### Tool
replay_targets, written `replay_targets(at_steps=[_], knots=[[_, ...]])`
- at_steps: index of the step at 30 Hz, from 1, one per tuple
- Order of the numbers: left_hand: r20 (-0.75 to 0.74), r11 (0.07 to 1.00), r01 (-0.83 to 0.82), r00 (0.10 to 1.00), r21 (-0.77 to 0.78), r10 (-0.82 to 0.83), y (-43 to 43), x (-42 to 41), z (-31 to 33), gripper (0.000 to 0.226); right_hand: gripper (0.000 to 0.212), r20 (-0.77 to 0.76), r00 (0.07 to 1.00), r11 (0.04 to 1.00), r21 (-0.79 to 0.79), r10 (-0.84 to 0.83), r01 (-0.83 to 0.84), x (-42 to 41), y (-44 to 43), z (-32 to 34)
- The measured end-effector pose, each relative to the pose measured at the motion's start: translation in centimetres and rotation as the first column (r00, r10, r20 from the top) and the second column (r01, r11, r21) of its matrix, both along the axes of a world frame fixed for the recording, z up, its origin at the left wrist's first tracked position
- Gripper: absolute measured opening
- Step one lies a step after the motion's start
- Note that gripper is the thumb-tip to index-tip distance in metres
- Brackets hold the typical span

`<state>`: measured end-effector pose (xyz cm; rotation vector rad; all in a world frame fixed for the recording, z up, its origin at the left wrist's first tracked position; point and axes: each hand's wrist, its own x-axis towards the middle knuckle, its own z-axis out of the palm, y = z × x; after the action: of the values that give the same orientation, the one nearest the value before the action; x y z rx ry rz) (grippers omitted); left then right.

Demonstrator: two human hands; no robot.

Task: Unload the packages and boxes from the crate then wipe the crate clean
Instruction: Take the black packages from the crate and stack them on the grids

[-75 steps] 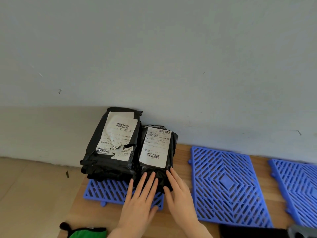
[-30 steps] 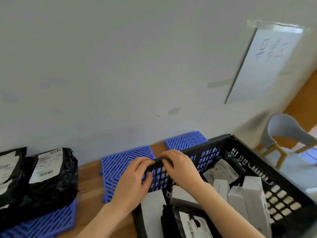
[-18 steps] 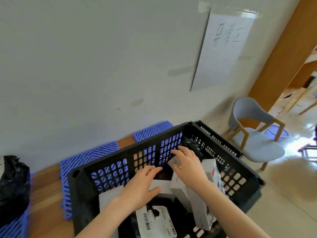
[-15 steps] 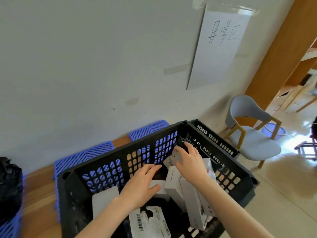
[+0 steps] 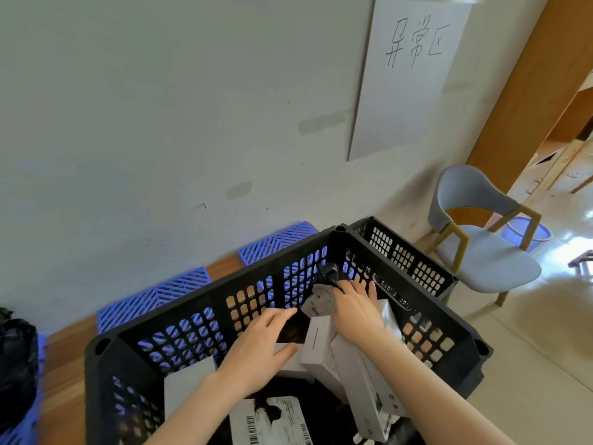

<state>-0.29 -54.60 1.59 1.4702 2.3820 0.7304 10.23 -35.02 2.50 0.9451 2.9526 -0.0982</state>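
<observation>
A black slotted crate (image 5: 263, 284) fills the lower middle of the head view, holding several white boxes (image 5: 319, 348) and black mailer packages with white labels (image 5: 272, 422). My right hand (image 5: 356, 308) is deep in the far corner, fingers closed on a black labelled package (image 5: 324, 293) that leans against the crate wall. My left hand (image 5: 260, 343) rests flat inside the crate on a white box, fingers spread. Two black packages (image 5: 16, 354) lie on a blue grid mat at the far left edge.
Blue plastic grid mats (image 5: 154, 297) lie on the wooden platform behind the crate, against the white wall. A grey chair with wooden legs (image 5: 481, 248) stands to the right, a blue basin behind it. A paper sign (image 5: 407, 75) hangs on the wall.
My hands left the black packages on the left mat and my view swung right to the crate. Both hands went inside; my right hand reached the far corner and closed on the black package.
</observation>
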Motion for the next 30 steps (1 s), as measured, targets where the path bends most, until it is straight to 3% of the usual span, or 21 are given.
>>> replay_targets(at_steps=[6, 10, 14, 24, 30], knots=[[-0.032, 0.997, -0.053, 0.998, 0.062, 0.055, -1.4, -1.1, 0.5, 0.078, 0.052, -0.228, 0.971, 0.997, 0.023, 0.078, -0.075, -0.7, -1.9, 1.2], [0.016, 0.984, -0.086, 0.996, 0.155, 0.084, -2.4, -1.9, 1.5, 0.087, 0.042, -0.459, 0.871, 0.978, 0.184, 0.178, -0.102, -1.5, -4.1, 4.4], [0.026, 0.967, -0.125, 0.992, 0.221, 0.122, -3.1, -2.8, 2.9, 0.094, 0.038, -0.611, 0.749, 0.963, 0.232, 0.254, -0.137, -2.3, -6.7, 9.1], [-0.101, 0.871, -0.094, 0.982, 0.483, 0.162, -8.9, -6.1, 7.0, 0.102, 0.041, -0.797, 0.525, 0.941, 0.151, 0.296, -0.302, -6.8, -14.9, 17.1], [-0.168, 0.853, -0.126, 0.956, 0.507, 0.241, -14.6, -8.8, 7.7, 0.118, 0.041, -0.831, 0.431, 0.895, 0.164, 0.352, -0.414, -11.4, -20.1, 19.0]])
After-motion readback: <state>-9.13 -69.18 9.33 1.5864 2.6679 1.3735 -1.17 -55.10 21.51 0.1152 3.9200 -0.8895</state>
